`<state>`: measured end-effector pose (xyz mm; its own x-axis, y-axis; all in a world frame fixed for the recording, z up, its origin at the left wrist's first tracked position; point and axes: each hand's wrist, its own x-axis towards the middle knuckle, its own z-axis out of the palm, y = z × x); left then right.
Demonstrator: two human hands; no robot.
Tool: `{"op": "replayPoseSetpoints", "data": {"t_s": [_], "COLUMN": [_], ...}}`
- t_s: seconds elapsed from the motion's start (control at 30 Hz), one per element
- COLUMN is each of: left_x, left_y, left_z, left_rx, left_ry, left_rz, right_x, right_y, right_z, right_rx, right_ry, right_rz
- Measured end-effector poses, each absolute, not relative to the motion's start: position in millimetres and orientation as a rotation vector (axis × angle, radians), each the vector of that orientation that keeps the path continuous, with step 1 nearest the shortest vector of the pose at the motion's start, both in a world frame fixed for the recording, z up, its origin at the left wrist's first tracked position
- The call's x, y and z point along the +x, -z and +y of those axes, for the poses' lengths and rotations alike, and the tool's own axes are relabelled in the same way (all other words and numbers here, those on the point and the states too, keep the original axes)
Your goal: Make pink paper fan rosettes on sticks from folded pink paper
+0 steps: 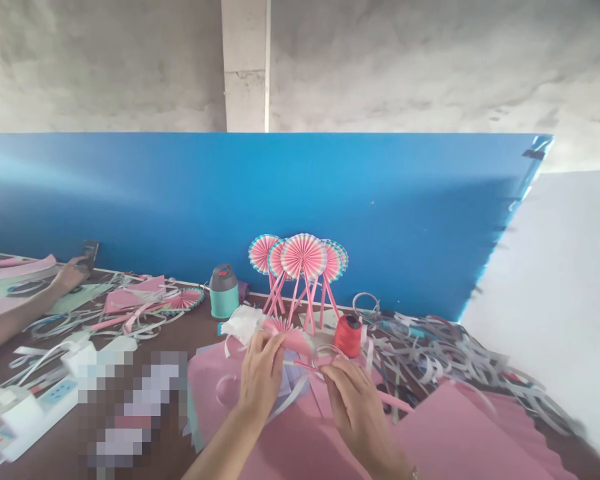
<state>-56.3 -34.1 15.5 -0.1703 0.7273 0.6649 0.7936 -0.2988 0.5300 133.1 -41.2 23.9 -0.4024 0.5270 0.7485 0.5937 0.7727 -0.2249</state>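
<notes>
we have our left hand (pixel 261 373) bent over the pleated pink paper fan (pixel 299 339), its fingers drawn together at the near side of the folds; we cannot tell how firmly it grips. our right hand (pixel 354 401) pinches a slim pink stick (pixel 306 365) between thumb and fingertips, the tip pointing towards our left hand. the pleated fan lies around the middle of the tabletop (pixel 196 335), just beyond our hands.

under our wrists spread pink paper sheets (pixel 445 427), and beside our right fingertips stands a red thread spool (pixel 348 337). at the far edge of the tabletop, round pink fans with blue rims (pixel 303 257) stand upright on crossed pink legs before a blue partition (pixel 180 193). a teal container with a dark grey top (pixel 224 293) stands near them, to the left.

a tangle of pale paper strips (pixel 460 363) runs along the right part of the tabletop. towards the left edge lies a white power strip (pixel 60 395) (part of the surface beside it is pixelated, so we cannot read it). by the far left corner, a co-worker's hand (pixel 71 275) touches a small dark object (pixel 91 253).
</notes>
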Motion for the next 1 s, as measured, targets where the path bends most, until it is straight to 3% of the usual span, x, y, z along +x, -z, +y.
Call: {"op": "replayPoseSetpoints", "data": {"t_s": [0.33, 1.0], "left_x": [-49, -47], "left_y": [-17, -26], "left_z": [-36, -42], "left_rx": [-2.342, -2.589], "left_ry": [1.350, 1.906], "left_rz": [-1.442, -1.649], "right_x": [133, 144], "right_y": [-35, -28], "right_z": [-42, -30], "right_rx": [-0.905, -0.982], "right_ry": [0.009, -0.647], "right_rz": [-2.042, -1.919]}}
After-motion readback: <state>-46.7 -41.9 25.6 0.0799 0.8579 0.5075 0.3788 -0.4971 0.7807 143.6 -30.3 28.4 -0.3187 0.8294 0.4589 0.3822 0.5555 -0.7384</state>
